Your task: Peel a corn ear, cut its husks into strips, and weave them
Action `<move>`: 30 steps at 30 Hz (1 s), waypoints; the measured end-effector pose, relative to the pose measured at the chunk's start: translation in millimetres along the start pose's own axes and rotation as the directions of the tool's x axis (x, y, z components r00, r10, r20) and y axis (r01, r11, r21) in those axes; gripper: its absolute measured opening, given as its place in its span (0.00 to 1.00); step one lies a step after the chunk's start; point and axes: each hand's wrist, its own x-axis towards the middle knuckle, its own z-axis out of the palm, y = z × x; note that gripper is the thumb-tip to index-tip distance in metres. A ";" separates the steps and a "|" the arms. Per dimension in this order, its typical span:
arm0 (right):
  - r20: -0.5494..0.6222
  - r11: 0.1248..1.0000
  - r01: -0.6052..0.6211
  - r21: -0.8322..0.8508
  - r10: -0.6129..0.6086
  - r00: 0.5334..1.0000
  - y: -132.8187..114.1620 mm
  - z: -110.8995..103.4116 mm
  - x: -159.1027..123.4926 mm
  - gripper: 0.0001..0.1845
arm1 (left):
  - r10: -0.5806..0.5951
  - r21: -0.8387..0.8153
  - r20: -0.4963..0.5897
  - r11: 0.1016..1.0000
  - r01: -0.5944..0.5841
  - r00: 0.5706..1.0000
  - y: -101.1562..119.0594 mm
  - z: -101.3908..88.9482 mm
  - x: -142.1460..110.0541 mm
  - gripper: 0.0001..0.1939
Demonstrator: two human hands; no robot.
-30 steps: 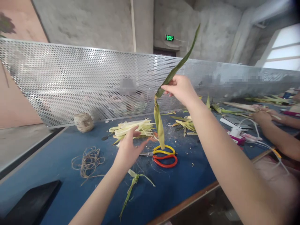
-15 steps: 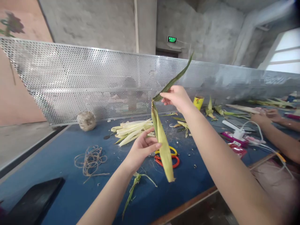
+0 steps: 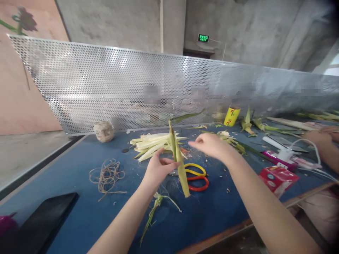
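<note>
One husk (image 3: 182, 172) partly hides scissors (image 3: 199, 189); coworker's arm (image 3: 329, 155) cropped

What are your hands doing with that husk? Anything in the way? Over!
Left hand: holding husk. Right hand: apart from it. Scissors: partly behind husk, seemingly not blocking.

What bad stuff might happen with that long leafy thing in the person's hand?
The leafy husk might slip or swing, because only the left hand holds it; the right hand is apart from it.

Its dark green tip bends sharply at the narrow top, so it might tear there.

The scissors lie close by, partly hidden behind the husk, so the hands might bump them.
</note>
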 end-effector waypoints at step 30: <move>0.465 0.063 -0.462 0.885 -0.192 0.864 10.1 61.3 -56.5 0.02 | -0.079 -0.228 0.066 0.969 0.092 0.995 4.6 -11.2 3.6 0.39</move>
